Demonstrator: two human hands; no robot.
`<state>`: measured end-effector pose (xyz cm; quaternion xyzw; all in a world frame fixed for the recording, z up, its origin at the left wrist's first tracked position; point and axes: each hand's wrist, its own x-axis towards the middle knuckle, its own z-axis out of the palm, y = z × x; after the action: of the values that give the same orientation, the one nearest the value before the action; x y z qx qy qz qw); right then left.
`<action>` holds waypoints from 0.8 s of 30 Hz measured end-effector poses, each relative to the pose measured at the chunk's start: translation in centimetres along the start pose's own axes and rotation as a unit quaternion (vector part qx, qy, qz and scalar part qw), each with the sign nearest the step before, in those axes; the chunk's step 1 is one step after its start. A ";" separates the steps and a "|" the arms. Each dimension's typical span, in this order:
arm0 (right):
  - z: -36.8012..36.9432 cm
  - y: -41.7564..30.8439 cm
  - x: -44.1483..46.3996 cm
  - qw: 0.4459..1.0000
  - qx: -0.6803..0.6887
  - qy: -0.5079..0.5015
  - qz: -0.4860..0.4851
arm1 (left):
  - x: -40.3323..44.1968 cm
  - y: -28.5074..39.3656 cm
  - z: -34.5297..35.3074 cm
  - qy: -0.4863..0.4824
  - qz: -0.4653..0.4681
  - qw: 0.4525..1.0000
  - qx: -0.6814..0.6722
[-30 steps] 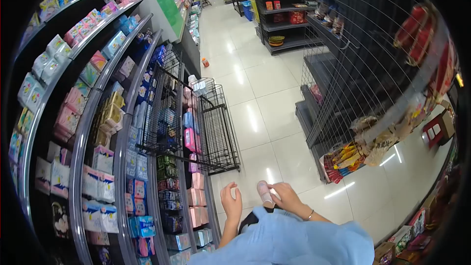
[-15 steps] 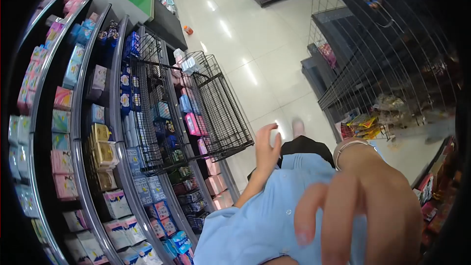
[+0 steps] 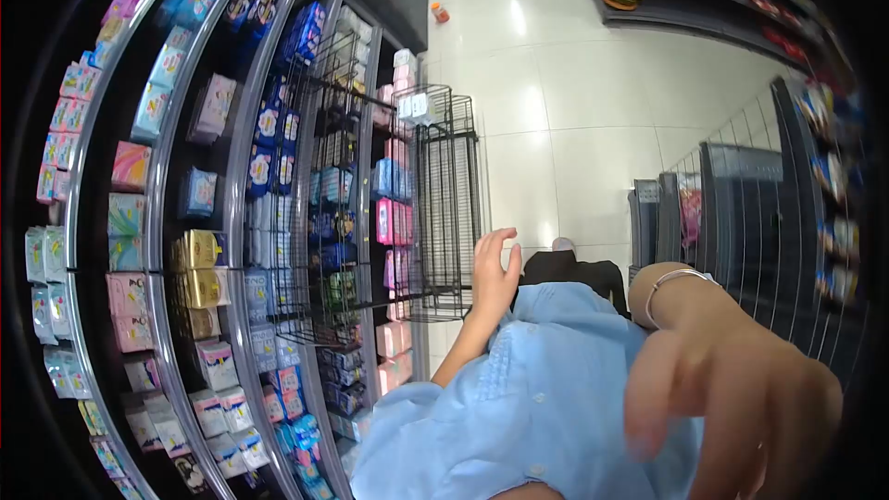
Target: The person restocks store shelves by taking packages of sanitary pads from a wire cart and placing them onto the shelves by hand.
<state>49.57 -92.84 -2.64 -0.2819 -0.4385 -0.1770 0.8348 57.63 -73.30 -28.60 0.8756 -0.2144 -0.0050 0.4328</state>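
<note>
My left hand [image 3: 495,268] is held in front of my blue shirt [image 3: 546,380], thumb and fingers apart with nothing between them. Just beyond its fingertips stands a black wire basket rack [image 3: 452,213], not touching the hand. A white pack [image 3: 415,108] rests at the rack's far end. Close to the camera hangs my right hand [image 3: 741,398], a silver bracelet on its wrist. Its fingers are loosely bent and spread, partly blurred and cut off below, and no object shows in them.
Shelves of packaged goods [image 3: 199,278] line the left. A wire-fronted grey display [image 3: 741,194] stands on the right, with snack packets beside it. Dark shelves [image 3: 685,14] are at the far right. An orange bottle [image 3: 440,12] is on the pale tiled floor [image 3: 593,83].
The view has turned, so the shelves and aisle look straighter and the wire display sits further right. My right hand has shifted right; my left hand keeps nearly the same pose.
</note>
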 end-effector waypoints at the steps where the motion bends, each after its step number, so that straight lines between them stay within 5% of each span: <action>1: -1.5 0.5 1.0 1.000 0.019 0.002 0.006 | 1.0 -0.1 0.0 0.010 -0.014 1.000 0.007; 11: -12.8 9.3 8.4 0.986 0.155 0.024 0.048 | 7.6 -9.6 -3.9 0.107 -0.134 0.977 0.125; 18: -17.3 19.4 13.5 0.983 0.141 0.059 0.100 | 16.9 -20.7 -14.0 0.370 -0.145 0.883 0.252; 22: -23.5 26.7 15.7 0.979 -0.136 0.011 0.154 | 21.8 -27.3 -19.2 0.449 -0.248 0.804 0.300; 24: -27.8 30.6 13.0 0.903 -0.375 0.043 0.207 | 23.1 -31.5 -19.7 0.459 -0.298 0.777 0.312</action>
<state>90.93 -86.98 -14.17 -0.6505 -0.2351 -0.1638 0.7034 94.11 -50.36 -36.14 0.8815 0.2914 0.3354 0.1598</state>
